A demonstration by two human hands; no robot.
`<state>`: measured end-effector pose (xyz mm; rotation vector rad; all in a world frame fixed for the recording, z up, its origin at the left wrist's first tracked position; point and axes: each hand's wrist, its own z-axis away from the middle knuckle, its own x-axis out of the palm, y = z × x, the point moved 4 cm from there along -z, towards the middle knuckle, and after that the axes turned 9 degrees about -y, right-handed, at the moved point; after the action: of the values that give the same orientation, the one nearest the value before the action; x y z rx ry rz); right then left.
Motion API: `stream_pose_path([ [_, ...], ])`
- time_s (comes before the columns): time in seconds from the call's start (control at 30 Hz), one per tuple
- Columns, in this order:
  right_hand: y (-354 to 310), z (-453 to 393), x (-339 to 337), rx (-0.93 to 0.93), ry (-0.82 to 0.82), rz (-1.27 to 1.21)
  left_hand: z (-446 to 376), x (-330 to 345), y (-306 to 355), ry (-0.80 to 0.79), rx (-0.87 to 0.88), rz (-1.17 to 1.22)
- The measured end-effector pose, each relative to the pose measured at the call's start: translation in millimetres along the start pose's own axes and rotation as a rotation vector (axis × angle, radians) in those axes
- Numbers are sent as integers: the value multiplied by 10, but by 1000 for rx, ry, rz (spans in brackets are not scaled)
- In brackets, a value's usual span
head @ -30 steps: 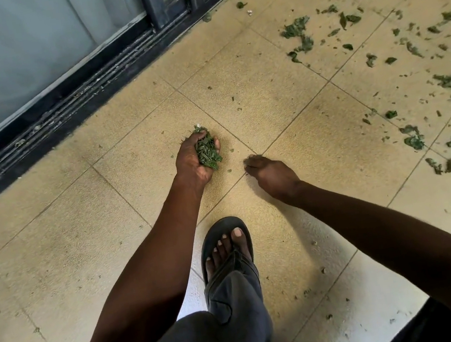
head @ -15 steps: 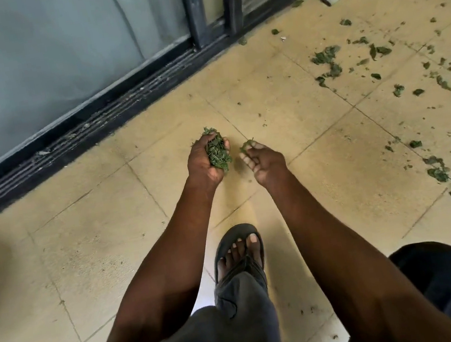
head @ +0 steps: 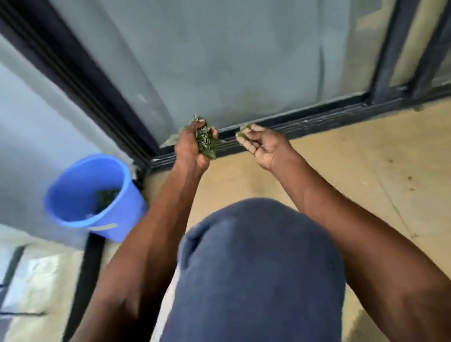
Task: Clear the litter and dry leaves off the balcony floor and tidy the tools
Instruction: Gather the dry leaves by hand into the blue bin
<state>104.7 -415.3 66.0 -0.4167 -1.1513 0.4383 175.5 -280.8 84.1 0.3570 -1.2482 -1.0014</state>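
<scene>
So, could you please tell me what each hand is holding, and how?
The left hand clenches a clump of dry green leaves in its fist; the right hand pinches a few leaf bits at its fingertips.

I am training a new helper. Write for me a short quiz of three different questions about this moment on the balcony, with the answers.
1. True or false: the blue bucket already holds some leaves.
2. Which hand holds the bigger bunch of leaves? A) left hand B) right hand
3. Fill in: the bucket stands to the person's ____ side.

Key: 1 true; 2 A, the bunch of leaves fills that fist, while the other pinches a few leaves; 3 left.
</scene>
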Motion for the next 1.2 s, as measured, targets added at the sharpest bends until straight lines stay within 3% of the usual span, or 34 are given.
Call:
stream_pose_path([
  [0.3,737,-609,1522,137,-184,198,50,-742,1280,132,276,94],
  [0.43,1241,-736,2292,132,-311,318,326,-1303,2000,398,558,-27],
  [0.6,1870,-969,2863,-50,-334,535,505,-2015,2613,708,861,-249],
  [0.67,2211,-1168,2885,-37,-416,892,356,-2373,2619,792,756,-413],
  [0.73,2544,-1343,2743,86,-513,1252,180,-2704,2463,757,445,-538],
  [0.8,2697,-1544,2565,79,-504,1383,109,-2975,2331,756,249,-573],
  [1.0,2368,-1621,2192,-89,-316,1333,60,-2760,2073,767,298,-842],
  [1.2,1373,-1216,1554,-217,-84,1162,-71,-1559,1474,595,344,-1028],
])
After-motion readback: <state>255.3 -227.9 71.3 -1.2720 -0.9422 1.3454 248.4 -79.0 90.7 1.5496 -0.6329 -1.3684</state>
